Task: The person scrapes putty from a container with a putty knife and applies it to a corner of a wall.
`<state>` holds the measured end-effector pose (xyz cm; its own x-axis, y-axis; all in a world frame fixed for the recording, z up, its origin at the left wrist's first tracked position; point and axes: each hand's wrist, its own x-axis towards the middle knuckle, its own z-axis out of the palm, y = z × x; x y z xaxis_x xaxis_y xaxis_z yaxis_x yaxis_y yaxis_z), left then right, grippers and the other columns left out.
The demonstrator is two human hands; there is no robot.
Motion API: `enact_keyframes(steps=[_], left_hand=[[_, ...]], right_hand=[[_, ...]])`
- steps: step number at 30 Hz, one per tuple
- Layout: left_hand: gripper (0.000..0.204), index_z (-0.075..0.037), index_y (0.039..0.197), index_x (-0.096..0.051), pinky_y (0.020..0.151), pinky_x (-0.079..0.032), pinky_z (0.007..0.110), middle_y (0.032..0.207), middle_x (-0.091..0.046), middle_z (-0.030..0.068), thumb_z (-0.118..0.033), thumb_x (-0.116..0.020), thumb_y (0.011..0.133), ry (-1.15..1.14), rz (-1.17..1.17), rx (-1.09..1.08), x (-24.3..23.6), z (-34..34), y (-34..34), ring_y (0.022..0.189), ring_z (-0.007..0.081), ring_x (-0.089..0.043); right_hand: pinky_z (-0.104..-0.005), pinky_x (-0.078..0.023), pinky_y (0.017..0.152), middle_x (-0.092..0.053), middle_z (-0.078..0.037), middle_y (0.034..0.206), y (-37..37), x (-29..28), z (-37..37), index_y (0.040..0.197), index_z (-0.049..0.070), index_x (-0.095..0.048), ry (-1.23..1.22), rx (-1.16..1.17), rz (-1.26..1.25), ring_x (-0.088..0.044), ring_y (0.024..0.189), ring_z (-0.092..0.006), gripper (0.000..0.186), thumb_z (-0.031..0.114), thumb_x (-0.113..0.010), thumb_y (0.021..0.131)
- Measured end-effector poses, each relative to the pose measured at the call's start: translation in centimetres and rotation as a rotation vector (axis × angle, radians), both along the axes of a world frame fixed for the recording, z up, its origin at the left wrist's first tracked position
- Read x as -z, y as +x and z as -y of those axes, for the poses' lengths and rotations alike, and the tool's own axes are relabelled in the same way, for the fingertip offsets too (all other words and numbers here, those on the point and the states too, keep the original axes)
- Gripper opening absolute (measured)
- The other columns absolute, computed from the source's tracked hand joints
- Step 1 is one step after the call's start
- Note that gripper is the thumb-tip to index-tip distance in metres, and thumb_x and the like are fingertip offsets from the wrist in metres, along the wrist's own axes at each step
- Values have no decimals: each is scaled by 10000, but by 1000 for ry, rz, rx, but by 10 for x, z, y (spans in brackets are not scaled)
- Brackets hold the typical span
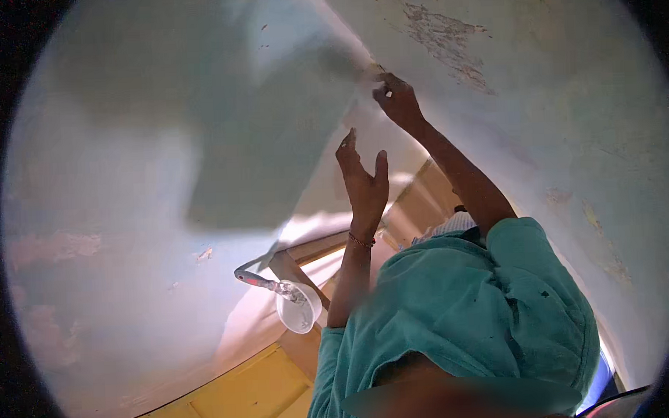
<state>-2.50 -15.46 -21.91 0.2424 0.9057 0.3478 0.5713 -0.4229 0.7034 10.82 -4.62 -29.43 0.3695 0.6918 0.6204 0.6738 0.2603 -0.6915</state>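
My right hand is up against the line where two pale blue-green wall surfaces meet. Its fingers are pinched together; a small white spot shows among them, and what they hold is too small to name. Below and to the left of it, my left hand is raised with thumb and fingers apart, holding nothing. A white plastic tub stands lower left, near my left forearm. Across its rim rests a putty knife with a grey and red handle, its blade end smeared with pale paste.
Flaking paint patches mark the right-hand surface. Brown wooden boards lie behind my arms, with a wooden frame beside the tub. A yellow panelled wooden surface is at the lower left. Blue material shows at lower right.
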Motion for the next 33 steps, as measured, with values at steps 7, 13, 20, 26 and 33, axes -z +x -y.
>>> enact_keyframes(steps=[7,13,20,26,33], left_hand=[[518,41,1191,-296,891,-297,379,1143,-349,202,-101,-535,754,-62,53,3,-2,3,4,1072,316,-347],[529,29,1202,-283,898,-293,387,1144,-348,203,-114,-533,758,-26,1,-13,6,2,-2,1079,323,-334],[522,29,1202,-278,909,-284,393,1150,-340,215,-130,-520,768,-30,6,-14,5,3,-3,1087,331,-326],[532,24,1204,-280,902,-290,389,1160,-336,212,-130,-530,761,-17,-1,-32,12,3,-13,1082,330,-332],[534,21,1205,-286,852,-335,379,1174,-334,198,-122,-539,758,-68,24,-22,12,5,-5,1064,305,-353]], right_hand=[[-369,-448,498,-505,-90,549,-11,-31,0,1018,43,-391,-161,1,-210,-545,526,-289,349,176,-509,718],[-406,-449,462,-539,-127,570,-15,-76,2,979,-42,-391,-422,130,120,-560,526,-307,345,157,-476,710],[-421,-405,368,-545,-149,601,-15,-89,-9,1058,-133,-418,-445,173,284,-564,522,-263,506,155,-498,649],[-416,-465,515,-565,-140,720,-27,-107,-26,886,-6,-534,-381,-13,36,-578,653,-268,289,177,-492,667],[-402,-470,651,-576,-193,777,-19,-145,-14,748,-22,-577,-221,-97,-87,-555,782,-344,240,178,-484,653]])
